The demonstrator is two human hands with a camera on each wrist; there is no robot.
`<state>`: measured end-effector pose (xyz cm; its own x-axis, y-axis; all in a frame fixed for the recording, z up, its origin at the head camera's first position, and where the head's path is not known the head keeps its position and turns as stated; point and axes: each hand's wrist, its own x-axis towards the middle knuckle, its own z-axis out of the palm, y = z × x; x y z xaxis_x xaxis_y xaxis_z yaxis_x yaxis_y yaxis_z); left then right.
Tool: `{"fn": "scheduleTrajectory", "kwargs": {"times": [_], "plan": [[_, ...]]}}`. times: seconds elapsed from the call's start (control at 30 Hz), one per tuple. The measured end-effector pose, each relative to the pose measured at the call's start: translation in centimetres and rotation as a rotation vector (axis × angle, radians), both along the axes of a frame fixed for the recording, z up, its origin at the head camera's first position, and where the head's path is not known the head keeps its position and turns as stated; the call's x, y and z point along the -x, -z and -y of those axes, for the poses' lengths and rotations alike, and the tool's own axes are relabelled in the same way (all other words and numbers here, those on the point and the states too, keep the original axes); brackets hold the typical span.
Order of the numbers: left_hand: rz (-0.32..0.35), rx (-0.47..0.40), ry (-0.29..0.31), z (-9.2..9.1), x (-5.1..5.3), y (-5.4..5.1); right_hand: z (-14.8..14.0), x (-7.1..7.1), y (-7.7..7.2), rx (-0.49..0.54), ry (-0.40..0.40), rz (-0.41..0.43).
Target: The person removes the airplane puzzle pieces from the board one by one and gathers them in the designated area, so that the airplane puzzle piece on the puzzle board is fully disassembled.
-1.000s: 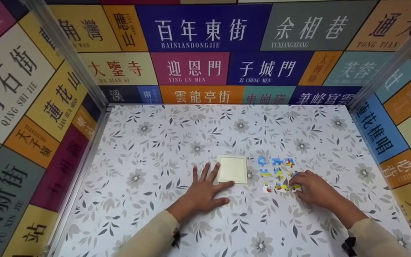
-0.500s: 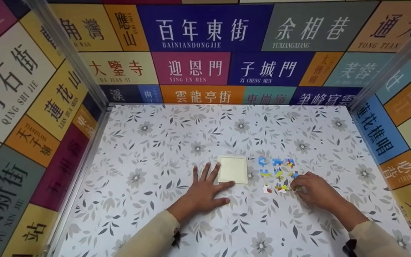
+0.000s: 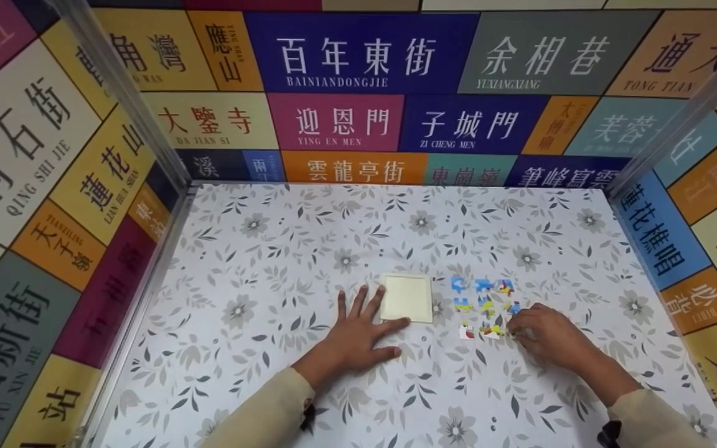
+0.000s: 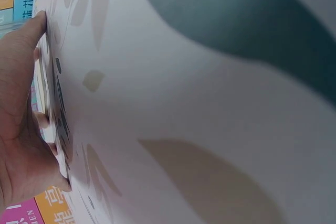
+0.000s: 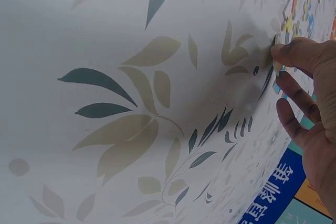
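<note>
My left hand (image 3: 355, 339) lies flat with fingers spread, its fingertips touching the left and near edges of a square cream puzzle tray (image 3: 406, 298). In the left wrist view, the left hand (image 4: 23, 114) shows only at the left side. My right hand (image 3: 548, 333) is at the lower right corner of the spread jigsaw pieces (image 3: 486, 306). In the right wrist view, the right hand (image 5: 312, 87) pinches one jigsaw piece (image 5: 277, 56) between thumb and finger. The head view hides most of that piece behind the fingers. The other pieces show blue, yellow, red and white patches.
A white floral sheet (image 3: 309, 242) covers the table. Walls printed with colourful Chinese place-name panels (image 3: 358, 56) stand at the back and both sides, with clear corner posts (image 3: 125, 93) between them. The pieces lie in loose rows to the right of the tray.
The right hand has drawn slightly to the right, uncovering more of the blue piece above it. The lower right piece is now mostly hidden by its fingers. The left hand stays put.
</note>
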<state>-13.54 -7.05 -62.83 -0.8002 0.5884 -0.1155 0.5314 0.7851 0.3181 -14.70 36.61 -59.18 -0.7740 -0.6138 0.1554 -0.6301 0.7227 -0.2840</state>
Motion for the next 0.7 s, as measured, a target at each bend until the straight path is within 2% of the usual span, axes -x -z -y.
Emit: {"fn": "scheduleTrajectory", "kwargs": {"times": [0.23,0.37,0.5,0.7], "plan": [[0.021,-0.001,0.003,-0.2,0.1,0.0,-0.1,-0.3,0.8,-0.024,-0.005,-0.071],[0.041,-0.006,0.003,-0.4,0.4,0.0,-0.2,-0.4,0.9,-0.063,0.025,-0.107],[0.057,-0.001,0.004,-0.3,0.4,-0.1,0.3,-0.5,0.9,-0.072,0.049,-0.092],[0.062,0.003,0.004,0.0,0.5,-0.2,1.0,-0.6,1.0,-0.083,0.083,-0.026]]}}
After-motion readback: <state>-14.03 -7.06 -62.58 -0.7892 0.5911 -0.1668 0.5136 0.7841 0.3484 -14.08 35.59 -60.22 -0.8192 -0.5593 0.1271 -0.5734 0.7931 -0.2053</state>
